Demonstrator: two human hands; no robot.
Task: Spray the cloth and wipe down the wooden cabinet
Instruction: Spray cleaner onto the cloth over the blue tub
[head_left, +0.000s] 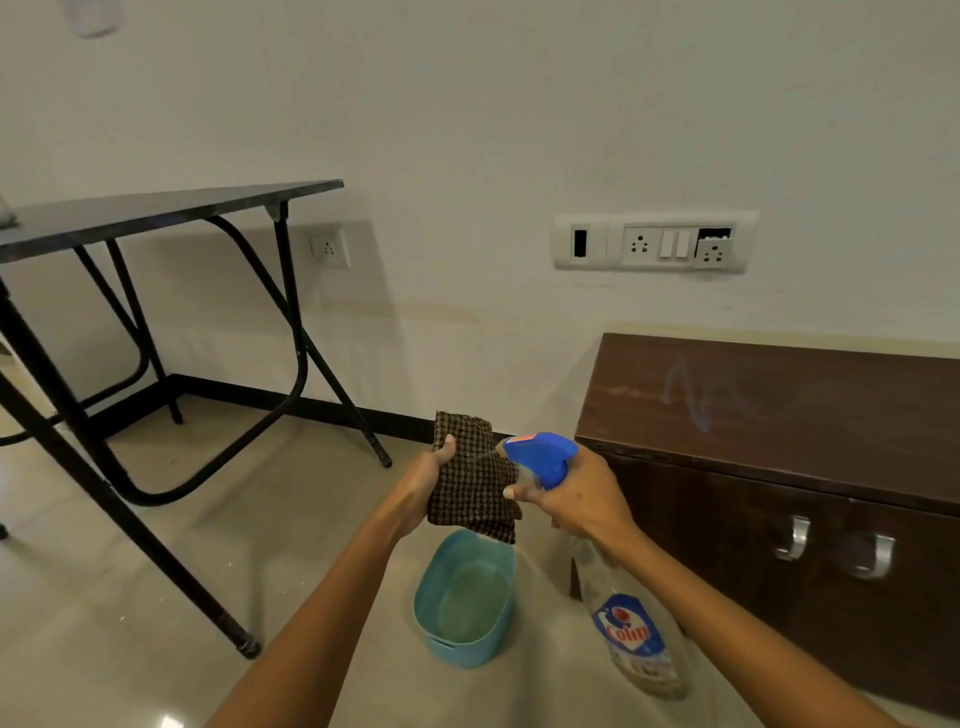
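Note:
My left hand (428, 486) holds a folded brown checked cloth (470, 491) upright in front of me. My right hand (576, 501) grips a clear spray bottle (631, 631) by its blue trigger head (540, 457), a finger on the trigger. The nozzle points at the cloth from the right, almost touching it. The dark wooden cabinet (779, 410) stands low against the wall at the right, with a pale smear on its top and two metal handles (831, 545) on its front.
A teal plastic tub (431, 597) sits on the tiled floor right below the cloth. A black folding table (156, 210) with metal legs stands at the left. A switch and socket panel (654, 241) is on the white wall above the cabinet.

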